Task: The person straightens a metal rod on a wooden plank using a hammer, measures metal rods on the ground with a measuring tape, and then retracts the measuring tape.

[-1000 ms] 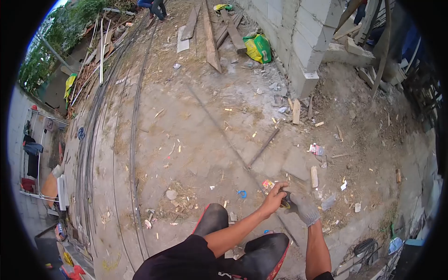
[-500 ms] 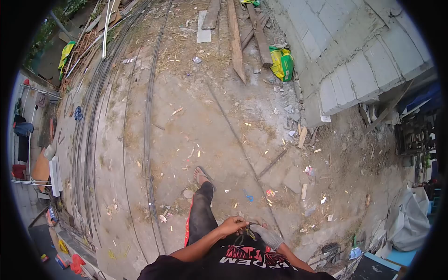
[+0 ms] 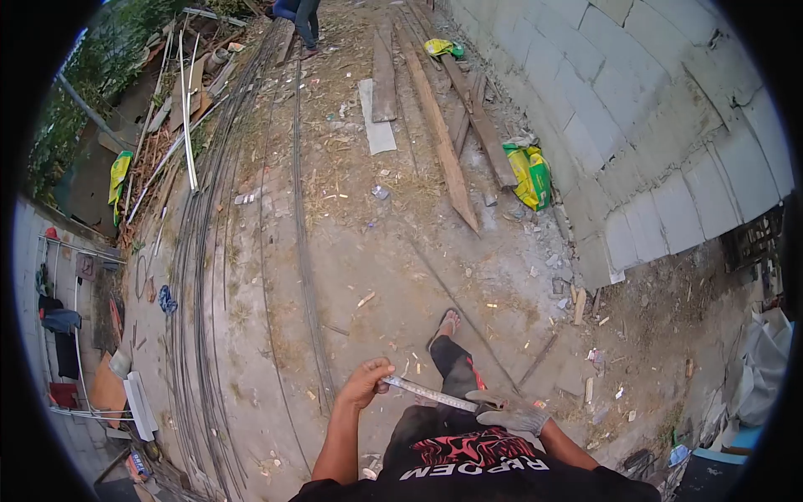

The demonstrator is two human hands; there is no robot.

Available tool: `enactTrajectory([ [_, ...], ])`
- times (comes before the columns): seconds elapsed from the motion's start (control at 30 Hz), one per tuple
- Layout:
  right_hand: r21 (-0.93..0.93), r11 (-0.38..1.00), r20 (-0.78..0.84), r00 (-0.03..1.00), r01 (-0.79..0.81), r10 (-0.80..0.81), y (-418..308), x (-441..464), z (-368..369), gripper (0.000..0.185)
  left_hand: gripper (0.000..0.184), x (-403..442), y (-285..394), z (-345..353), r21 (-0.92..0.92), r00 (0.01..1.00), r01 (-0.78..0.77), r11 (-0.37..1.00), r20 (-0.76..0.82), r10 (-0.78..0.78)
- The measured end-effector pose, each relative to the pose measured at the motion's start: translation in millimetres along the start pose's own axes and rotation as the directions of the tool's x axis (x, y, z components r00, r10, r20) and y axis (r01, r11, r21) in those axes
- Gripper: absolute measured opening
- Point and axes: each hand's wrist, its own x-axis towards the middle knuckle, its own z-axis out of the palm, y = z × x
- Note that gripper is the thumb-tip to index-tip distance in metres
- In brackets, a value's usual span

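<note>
A tape measure (image 3: 432,395) is pulled out a short way in front of my body, its pale blade running between my hands. My bare left hand (image 3: 366,382) pinches the blade's free end. At the other end, my right hand (image 3: 512,416), in a grey glove, is wrapped round the case, which is mostly hidden by the fingers. One sandalled foot (image 3: 448,322) is forward on the ground, beyond the blade.
Long steel bars (image 3: 196,243) lie along the ground at left. Wooden planks (image 3: 439,134) and a yellow-green sack (image 3: 529,177) lie beside the block wall (image 3: 636,142). A person's legs (image 3: 307,25) show at the far top. Small debris dots the ground.
My hands were together at my waist; now the left has moved out to the left, drawing the blade from the case. The other foot is forward, and a person's legs have come into view.
</note>
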Motion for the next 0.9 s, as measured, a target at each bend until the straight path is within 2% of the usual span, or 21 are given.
enactTrajectory([
  [0.07, 0.007, 1.000, -0.017, 1.000, 0.022, -0.022, -5.0, 31.2, -26.0, 0.057, 0.020, 23.8, 76.3, -55.8, -0.121, 0.980, -0.157, 0.980, -0.141, 0.140],
  [0.13, 0.166, 0.984, 0.087, 0.995, -0.072, 0.058, -29.1, 67.4, -55.3, 0.049, 0.018, 41.4, 149.2, -92.5, -0.019, 0.939, -0.200, 0.980, -0.290, 0.186],
  [0.2, 0.134, 0.990, 0.106, 0.993, 0.043, -0.057, -43.3, 134.3, -93.8, 0.048, 0.018, 64.9, 207.1, -116.3, 0.007, 0.921, -0.239, 0.971, -0.317, 0.229],
  [0.27, -0.032, 0.999, 0.219, 0.975, 0.038, -0.030, -82.9, 182.9, -119.1, 0.048, 0.017, 77.0, 262.7, -142.3, 0.024, 0.909, -0.219, 0.976, -0.359, 0.212],
  [0.3, -0.078, 0.994, 0.229, 0.972, 0.080, -0.060, -92.5, 212.2, -133.2, 0.049, 0.017, 81.6, 279.7, -149.8, 0.002, 0.887, -0.283, 0.959, -0.381, 0.262],
  [0.33, -0.083, 0.994, 0.240, 0.970, 0.065, -0.043, -109.5, 223.9, -150.3, 0.049, 0.016, 88.2, 298.8, -154.2, -0.014, 0.857, -0.360, 0.933, -0.400, 0.325],
  [0.4, 0.033, 0.997, 0.325, 0.944, -0.073, 0.059, -158.0, 262.1, -188.9, 0.048, 0.017, 96.8, 328.5, -167.5, -0.061, 0.845, -0.408, 0.911, -0.403, 0.352],
  [0.47, 0.021, 1.000, 0.306, 0.952, 0.010, -0.016, -177.8, 299.7, -217.3, 0.045, 0.019, 109.1, 355.4, -185.4, -0.148, 0.795, -0.357, 0.922, -0.566, 0.217],
  [0.5, 0.000, 1.000, 0.278, 0.960, -0.001, 0.001, -199.0, 313.8, -231.0, 0.042, 0.019, 125.0, 375.6, -195.4, -0.146, 0.798, -0.359, 0.922, -0.560, 0.222],
  [0.57, -0.010, 0.999, 0.259, 0.965, -0.041, 0.042, -217.2, 340.6, -250.5, 0.040, 0.021, 158.6, 394.8, -216.7, -0.198, 0.806, -0.298, 0.934, -0.577, 0.134],
  [0.63, 0.182, 0.964, 0.236, 0.961, -0.192, 0.147, -218.0, 382.0, -253.5, 0.037, 0.021, 210.6, 432.1, -250.3, -0.207, 0.826, -0.260, 0.943, -0.553, 0.106],
  [0.67, 0.180, 0.961, 0.242, 0.956, -0.209, 0.163, -214.0, 402.4, -258.7, 0.037, 0.021, 248.1, 449.0, -257.5, -0.235, 0.845, -0.258, 0.937, -0.525, 0.100],
  [0.73, 0.187, 0.982, 0.079, 0.996, 0.027, -0.043, -209.0, 436.1, -252.0, 0.035, 0.020, 313.9, 500.4, -262.4, -0.223, 0.865, -0.236, 0.946, -0.492, 0.100],
  [0.8, 0.241, 0.970, 0.012, 0.999, 0.043, -0.047, -234.0, 463.2, -255.9, 0.031, 0.024, 370.6, 562.7, -234.2, -0.116, 0.841, -0.214, 0.970, -0.527, 0.123],
  [0.83, 0.244, 0.969, -0.088, 0.996, 0.034, -0.013, -250.1, 469.8, -266.0, 0.030, 0.024, 395.3, 597.4, -218.5, -0.088, 0.846, -0.193, 0.977, -0.519, 0.120],
  [0.87, 0.251, 0.968, -0.185, 0.982, 0.017, 0.031, -266.3, 472.6, -279.2, 0.028, 0.028, 417.3, 628.3, -199.2, -0.058, 0.869, -0.183, 0.981, -0.477, 0.134],
  [0.9, 0.278, 0.958, -0.221, 0.966, -0.073, 0.138, -286.3, 476.4, -297.1, 0.026, 0.032, 440.4, 653.0, -184.8, -0.029, 0.890, -0.162, 0.986, -0.436, 0.134],
])
